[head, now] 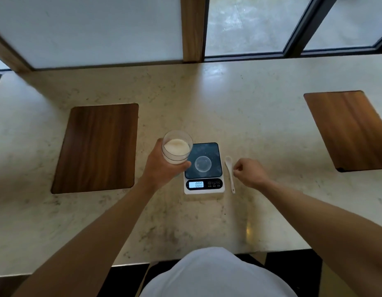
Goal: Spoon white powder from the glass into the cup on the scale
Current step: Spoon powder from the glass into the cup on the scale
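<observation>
My left hand [162, 166] grips a clear glass [176, 146] holding white powder, lifted just left of the scale. The digital scale [204, 168] has a dark platform and a lit display reading 0.00. A small clear cup [203, 164] stands in the middle of its platform and looks empty. A white spoon [230, 172] lies on the counter just right of the scale, bowl pointing away from me. My right hand [249, 171] hovers right beside the spoon's handle with fingers curled loosely and holds nothing.
The pale stone counter [207, 215] runs across the view, its near edge close to my body. A dark wooden board [97, 146] lies to the left and another wooden board [348, 129] to the right. Windows back the counter's far edge.
</observation>
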Demonstrator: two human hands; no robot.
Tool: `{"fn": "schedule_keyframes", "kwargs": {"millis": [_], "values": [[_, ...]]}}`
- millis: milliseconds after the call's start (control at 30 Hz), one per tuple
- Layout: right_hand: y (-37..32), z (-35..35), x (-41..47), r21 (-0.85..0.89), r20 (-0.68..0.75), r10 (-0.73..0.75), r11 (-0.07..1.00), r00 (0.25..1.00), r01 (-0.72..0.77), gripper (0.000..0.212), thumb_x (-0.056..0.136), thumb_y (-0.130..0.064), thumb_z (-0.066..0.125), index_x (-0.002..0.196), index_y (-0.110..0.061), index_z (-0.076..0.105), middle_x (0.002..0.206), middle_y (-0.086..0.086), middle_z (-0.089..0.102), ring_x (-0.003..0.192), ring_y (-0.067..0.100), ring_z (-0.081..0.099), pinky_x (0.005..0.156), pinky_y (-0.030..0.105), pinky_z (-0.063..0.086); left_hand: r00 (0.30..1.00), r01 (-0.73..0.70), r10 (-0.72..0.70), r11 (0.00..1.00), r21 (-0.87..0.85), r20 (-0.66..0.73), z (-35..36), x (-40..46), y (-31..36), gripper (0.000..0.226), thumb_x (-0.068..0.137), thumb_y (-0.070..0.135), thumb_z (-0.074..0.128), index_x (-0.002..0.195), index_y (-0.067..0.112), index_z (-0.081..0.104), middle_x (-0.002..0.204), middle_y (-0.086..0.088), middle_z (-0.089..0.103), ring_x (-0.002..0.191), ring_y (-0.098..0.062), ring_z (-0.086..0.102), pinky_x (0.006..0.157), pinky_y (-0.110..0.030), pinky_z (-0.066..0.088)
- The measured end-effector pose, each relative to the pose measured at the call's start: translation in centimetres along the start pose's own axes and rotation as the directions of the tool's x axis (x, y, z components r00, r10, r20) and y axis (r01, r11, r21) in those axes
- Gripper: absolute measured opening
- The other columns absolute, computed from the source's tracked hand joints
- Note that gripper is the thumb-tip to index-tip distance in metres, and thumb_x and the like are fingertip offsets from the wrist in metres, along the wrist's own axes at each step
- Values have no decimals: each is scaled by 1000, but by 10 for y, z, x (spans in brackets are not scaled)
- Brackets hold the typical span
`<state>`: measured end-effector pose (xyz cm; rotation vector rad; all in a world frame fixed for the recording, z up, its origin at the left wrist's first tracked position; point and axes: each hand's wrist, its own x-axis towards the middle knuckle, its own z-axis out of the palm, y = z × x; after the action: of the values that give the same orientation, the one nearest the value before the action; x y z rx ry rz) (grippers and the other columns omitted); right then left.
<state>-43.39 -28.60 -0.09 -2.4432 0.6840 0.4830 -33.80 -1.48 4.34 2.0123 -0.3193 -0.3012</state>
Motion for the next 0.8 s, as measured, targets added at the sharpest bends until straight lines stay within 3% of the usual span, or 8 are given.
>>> {"fn": "schedule_keyframes", "kwargs": {"millis": [67, 133, 300, 433, 667, 800], "values": [[4, 9, -5, -27, 58, 45, 999, 997, -44, 31, 87, -10, 63, 56, -8, 62, 55, 5, 58, 47, 15, 48, 45, 26, 36, 1000, 3, -3, 1000, -10, 5, 2, -5, -2, 89, 63, 30, 97, 137, 18, 49, 125, -2, 63, 112, -22, 63, 95, -44, 57], [5, 15, -7, -6, 83, 75, 997, 994, -75, 35, 88, -13, 66, 54, -8, 61, 53, 3, 55, 45, 14, 46, 43, 25, 32, 1000, 18, -18, 1000, -20, 8, 3, -10, -5, 89, 63, 29, 97, 137, 18, 49, 126, -2, 63, 113, -21, 63, 95, -44, 57], [2, 22, -12, -14, 97, 108, 994, 989, -107, 33, 89, -21, 70, 57, -12, 66, 57, 2, 63, 51, 15, 59, 47, 26, 41, 999, 44, -44, 999, -14, 8, 3, -20, -10, 88, 63, 31, 97, 137, 20, 50, 126, 1, 63, 113, -18, 62, 97, -41, 56], [-4, 23, -15, -33, 97, 127, 992, 987, -125, 23, 90, -24, 70, 76, -6, 73, 74, 10, 71, 69, 24, 69, 67, 36, 57, 998, 68, -68, 997, -21, 9, 3, -24, -13, 85, 64, 30, 96, 135, 20, 50, 124, 2, 64, 112, -17, 62, 96, -43, 56], [-6, 29, -16, -45, 78, 154, 987, 985, -151, 28, 89, -25, 67, 65, -11, 66, 63, 4, 63, 56, 19, 60, 51, 28, 44, 997, 66, -66, 998, -8, 33, 3, -29, -13, 87, 66, 28, 95, 138, 18, 48, 129, -2, 61, 116, -23, 60, 99, -45, 55], [-5, 30, -18, -27, 53, 133, 991, 990, -131, 29, 89, -25, 65, 66, -8, 70, 65, 8, 69, 57, 21, 63, 58, 36, 55, 996, 68, -67, 998, -4, 51, 2, -29, -15, 87, 67, 25, 95, 139, 15, 47, 130, -5, 61, 117, -27, 60, 98, -48, 55]]}}
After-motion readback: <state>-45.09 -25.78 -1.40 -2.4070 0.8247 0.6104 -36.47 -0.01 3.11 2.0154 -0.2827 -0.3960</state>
